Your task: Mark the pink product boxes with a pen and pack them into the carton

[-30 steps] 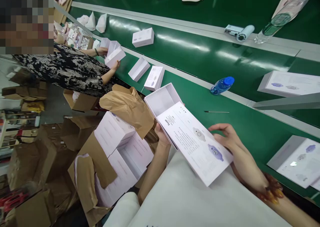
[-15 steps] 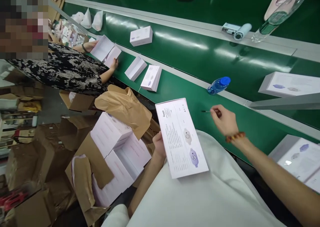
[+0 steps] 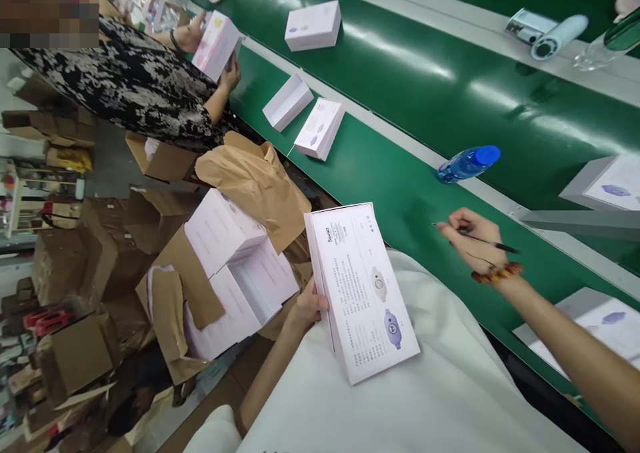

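Green conveyor belt (image 3: 400,193) | left hand (image 3: 307,310) grips white box (image 3: 365,293) edge | right hand (image 3: 473,240) clenches pen (image 3: 503,246)

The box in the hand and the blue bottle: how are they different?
The white box is flat with square corners; the water bottle is round and see-through blue. The box is held in the left hand; the bottle lies on its side by the grey rail. The box has printed pictures; the bottle has a blue cap. Both look closed.
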{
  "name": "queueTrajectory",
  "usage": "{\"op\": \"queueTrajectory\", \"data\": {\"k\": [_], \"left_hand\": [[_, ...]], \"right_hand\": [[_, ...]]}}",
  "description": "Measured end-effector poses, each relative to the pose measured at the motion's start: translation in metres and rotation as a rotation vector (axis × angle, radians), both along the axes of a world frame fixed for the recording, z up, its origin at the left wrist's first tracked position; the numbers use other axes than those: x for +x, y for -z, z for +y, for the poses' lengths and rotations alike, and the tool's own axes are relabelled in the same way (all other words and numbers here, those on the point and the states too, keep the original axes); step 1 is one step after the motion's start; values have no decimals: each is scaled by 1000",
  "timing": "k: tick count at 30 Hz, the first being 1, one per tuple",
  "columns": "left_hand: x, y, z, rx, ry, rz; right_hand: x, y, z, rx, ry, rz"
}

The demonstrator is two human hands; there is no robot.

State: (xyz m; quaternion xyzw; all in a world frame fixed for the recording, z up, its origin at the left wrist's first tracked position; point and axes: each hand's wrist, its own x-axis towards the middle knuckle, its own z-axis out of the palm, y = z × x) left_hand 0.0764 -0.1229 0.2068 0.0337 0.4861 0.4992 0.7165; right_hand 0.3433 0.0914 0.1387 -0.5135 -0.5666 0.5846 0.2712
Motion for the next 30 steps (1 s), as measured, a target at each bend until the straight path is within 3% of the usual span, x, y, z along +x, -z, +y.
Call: {"op": "queueTrajectory", "data": {"k": [2,3,5,8,18,25,30], "left_hand": [[0,-8,-4,-15,4,13],[0,-12,-4,-17,11,25],[0,-19,-3,-9,42,46],[0,-23,-1,14,90,54],[-1,-30,-1,-57,78,49],[2,-37,6,-55,108,64],[3,-25,-2,-75,102,63]], "right_hand": [[-9,-43,-20,-32,49,126],[-14,-65,-31,-115,58,297],[-24,-102,-54,-145,-33,511],[-36,-130,-81,-160,-21,608],[-44,-125,-102,-65,204,435],[-38,-118,-109,-42,177,366],[-36,-118,-110,3,139,337]]}}
